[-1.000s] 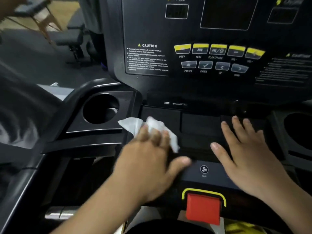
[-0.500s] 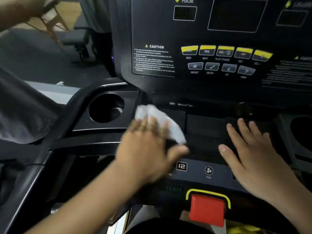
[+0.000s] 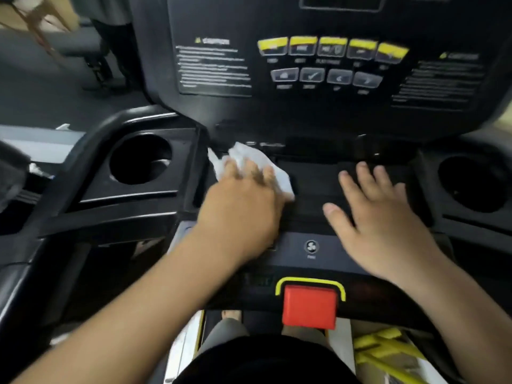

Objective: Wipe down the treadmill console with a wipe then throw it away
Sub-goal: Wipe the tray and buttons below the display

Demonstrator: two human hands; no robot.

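Note:
The black treadmill console (image 3: 327, 112) fills the view, with yellow and grey buttons on its upright panel. A crumpled white wipe (image 3: 249, 157) lies on the flat ledge below that panel, just right of the left cup holder. My left hand (image 3: 243, 206) presses flat on the wipe with its fingers stretched forward over it. My right hand (image 3: 379, 217) rests flat on the ledge to the right with fingers spread, holding nothing. Part of the wipe is hidden under my left palm.
Round cup holders sit at the left (image 3: 140, 159) and right (image 3: 471, 184) of the ledge. A red stop button (image 3: 309, 306) with a yellow surround sits at the console's near edge, below a fan button (image 3: 310, 246). Gym equipment stands on the floor at upper left.
My left hand has pushed the wipe forward toward the base of the upright panel. My right hand has stayed flat on the ledge. The camera has tilted down.

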